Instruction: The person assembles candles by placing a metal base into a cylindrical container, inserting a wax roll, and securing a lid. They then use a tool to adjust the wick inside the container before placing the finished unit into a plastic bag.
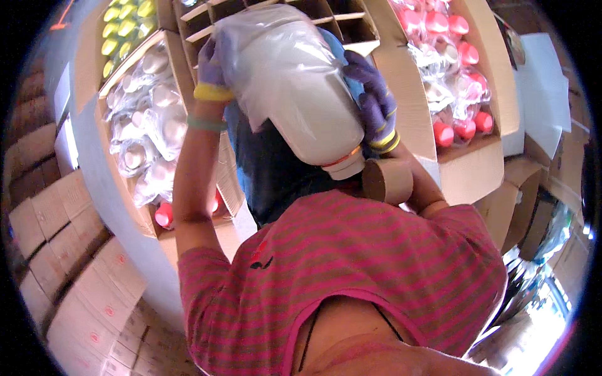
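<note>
A large white plastic bottle lies tilted in front of my body, its white cap pointing toward me. A clear plastic bag covers its far end and part of its side. My left hand, in a purple glove with a yellow cuff, grips the bag's left side; its fingertips are partly behind the film. With the same kind of glove on, my right hand is wrapped round the bottle's right side. Something blue shows beside that hand; I cannot tell what it is.
Beyond the bottle stands a carton with cardboard dividers. Cartons of bagged bottles flank me, one at left and one with red caps at right. Yellow-capped bottles fill another. A cardboard ring sits by my right forearm. Stacked boxes rise at left.
</note>
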Tool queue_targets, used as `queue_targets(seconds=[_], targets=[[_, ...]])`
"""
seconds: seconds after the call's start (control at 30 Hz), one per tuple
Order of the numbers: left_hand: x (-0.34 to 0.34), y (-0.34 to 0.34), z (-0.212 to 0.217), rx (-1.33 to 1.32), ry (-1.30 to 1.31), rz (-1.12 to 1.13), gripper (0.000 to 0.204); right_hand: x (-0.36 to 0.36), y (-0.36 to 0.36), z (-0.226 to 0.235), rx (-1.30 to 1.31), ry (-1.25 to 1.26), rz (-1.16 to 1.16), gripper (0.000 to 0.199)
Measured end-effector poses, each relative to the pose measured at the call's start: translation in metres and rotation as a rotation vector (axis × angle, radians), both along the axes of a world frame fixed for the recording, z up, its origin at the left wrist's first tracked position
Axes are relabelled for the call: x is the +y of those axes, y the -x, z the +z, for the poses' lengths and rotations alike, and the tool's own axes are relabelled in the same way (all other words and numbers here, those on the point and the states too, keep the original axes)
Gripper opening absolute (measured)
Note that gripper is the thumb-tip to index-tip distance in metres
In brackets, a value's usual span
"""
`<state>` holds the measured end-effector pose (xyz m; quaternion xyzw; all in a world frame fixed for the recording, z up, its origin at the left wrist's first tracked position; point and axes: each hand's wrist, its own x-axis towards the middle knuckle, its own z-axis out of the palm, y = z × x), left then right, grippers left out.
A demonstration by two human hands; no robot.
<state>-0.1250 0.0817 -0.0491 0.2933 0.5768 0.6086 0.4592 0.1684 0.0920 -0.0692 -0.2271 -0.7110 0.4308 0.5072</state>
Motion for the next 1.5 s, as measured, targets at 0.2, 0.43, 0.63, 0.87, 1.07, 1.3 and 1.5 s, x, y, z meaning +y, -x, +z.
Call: queue_targets(seconds=[0.2,0.43,0.63,0.87,1.07,1.3,1.5], targets=[[-0.082,0.010,-0.051,0.701,-0.256,-0.318,0.049,0.022,-0.036,0.013,0.767,0.915,-0.367,0.058],[-0.183,0.008,-0.058,0.527,0.040,0.037,0.049,0.008,-0.053,-0.009,0.680,0.864,-0.217,0.063],[-0.235,0.009,-0.073,0.330,0.168,0.279,0.048,-0.004,-0.038,-0.012,0.559,0.841,-0.165,0.070],[-0.264,-0.006,-0.087,0.227,0.211,0.378,0.048,0.003,-0.027,-0.008,0.107,0.389,-0.360,0.065],[-0.281,-0.006,-0.087,0.199,0.221,0.408,0.048,0.046,-0.013,-0.036,-0.200,-0.281,-0.539,0.025],[-0.298,-0.002,-0.085,0.197,0.215,0.438,0.048,0.032,0.003,0.006,-0.373,-0.463,-0.618,0.020],[-0.301,-0.013,-0.096,0.158,0.196,0.454,0.048,0.043,0.017,0.019,-0.330,-0.478,-0.744,0.019]])
